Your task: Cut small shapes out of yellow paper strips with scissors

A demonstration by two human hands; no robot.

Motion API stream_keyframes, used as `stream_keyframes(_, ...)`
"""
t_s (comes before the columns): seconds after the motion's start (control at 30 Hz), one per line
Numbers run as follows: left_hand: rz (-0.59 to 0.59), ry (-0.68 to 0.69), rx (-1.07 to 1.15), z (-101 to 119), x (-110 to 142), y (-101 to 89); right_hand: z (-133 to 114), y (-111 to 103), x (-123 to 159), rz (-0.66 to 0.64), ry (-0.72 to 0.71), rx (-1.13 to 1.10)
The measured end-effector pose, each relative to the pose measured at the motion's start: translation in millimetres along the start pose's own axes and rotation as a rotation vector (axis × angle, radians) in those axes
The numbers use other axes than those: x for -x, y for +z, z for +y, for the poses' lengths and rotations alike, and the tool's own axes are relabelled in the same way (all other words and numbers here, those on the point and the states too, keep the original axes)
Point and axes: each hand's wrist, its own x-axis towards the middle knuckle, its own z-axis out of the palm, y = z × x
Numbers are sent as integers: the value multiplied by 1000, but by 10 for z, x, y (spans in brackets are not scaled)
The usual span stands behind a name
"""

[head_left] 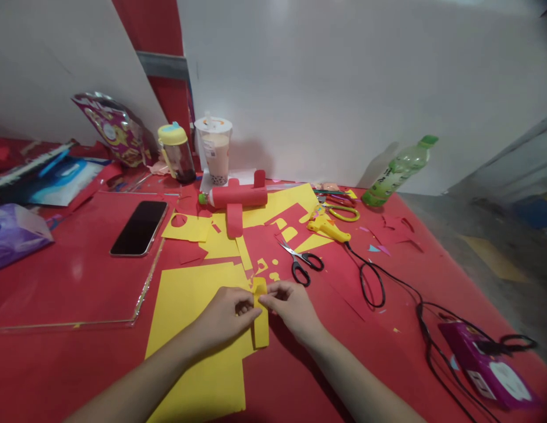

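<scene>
Item: one yellow paper strip [261,332], standing upright between both hands, folded over at its far end. Left hand [224,311] — grip closing on its edge; right hand [293,305] — grip pinching near the fold. Done, by appearances: a red-wrapped bottle [249,196] is wearing paper flaps; cut scraps [274,276] are lying about. Left, seemingly: the strip is remaining unattached. Red bench [273,399]: carrying yellow sheet [189,299], scissors [302,256], glue gun [330,229], phone [140,228]. Room: white wall [344,88] rising behind, grey floor [480,226] showing at right.
</scene>
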Motion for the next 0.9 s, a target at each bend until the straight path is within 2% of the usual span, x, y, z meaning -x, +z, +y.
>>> stream_keyframes(0.17,65,-97,115,52,2,-30,-28,7,23,-26,-3,-28)
stream_keyframes(0.43,102,-78,108,25,7,-18,-36,22,38,-31,-33,-32)
stream_keyframes(0.6,83,-82,75,15,-8,-11,16,29,16,-69,-44,-55)
stream_keyframes(0.9,56,-18,9,-29,-20,11,-18,31,26,-47,-22,-18)
